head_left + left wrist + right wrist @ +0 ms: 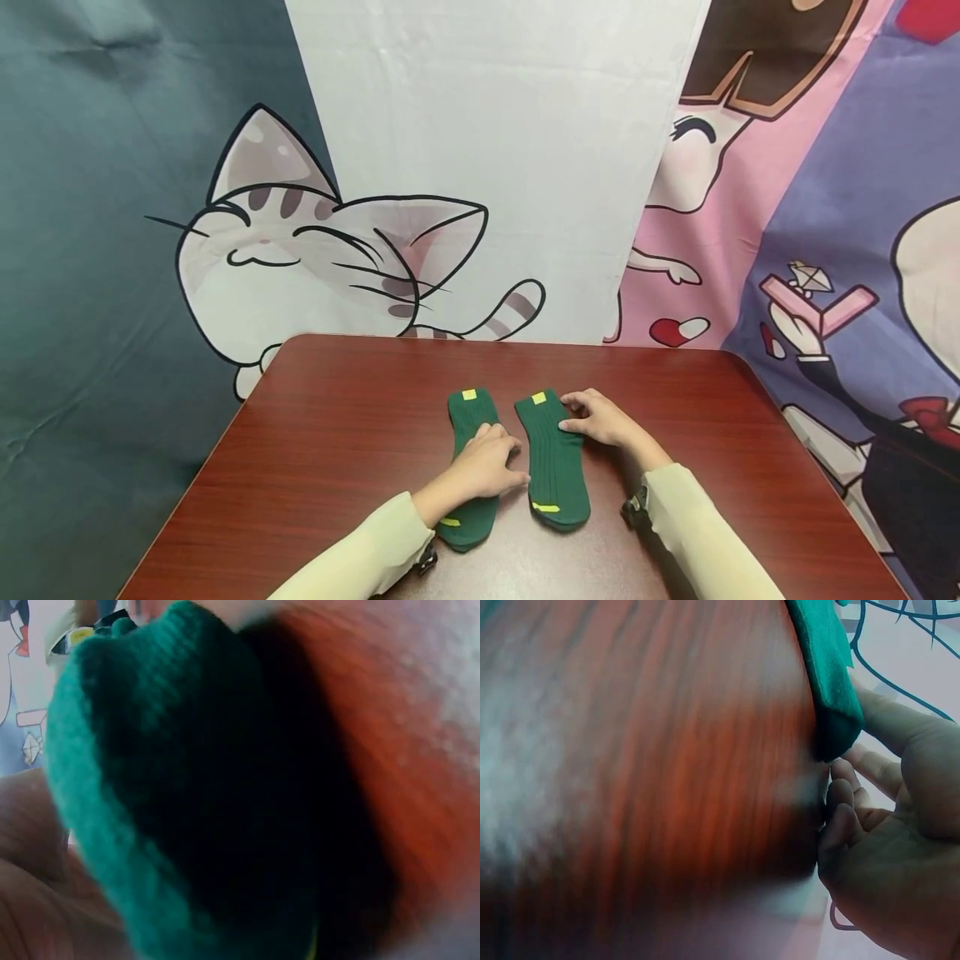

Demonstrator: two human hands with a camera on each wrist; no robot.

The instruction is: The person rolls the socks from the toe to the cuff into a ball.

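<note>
Two dark green ribbed socks with small yellow marks lie flat, side by side, in the head view. My left hand [483, 462] rests over the middle of the left sock [467, 410], its fingers loosely bent and the thumb reaching toward the other one. That sock [172, 735] fills much of the left wrist view, dark and blurred. At the upper right edge of the right sock [557, 467] is my right hand [600, 418], thumb and fingers spread with their tips at the fabric. In the right wrist view, the right hand [907, 817] shows beside the green sock [832, 705].
The socks lie on a reddish-brown wooden table [345, 433] with rounded far corners. Behind it hangs a printed cloth [495, 117] with a cartoon cat and figures. A dark strapped device [636, 507] sits at the right wrist, another [426, 560] at the left.
</note>
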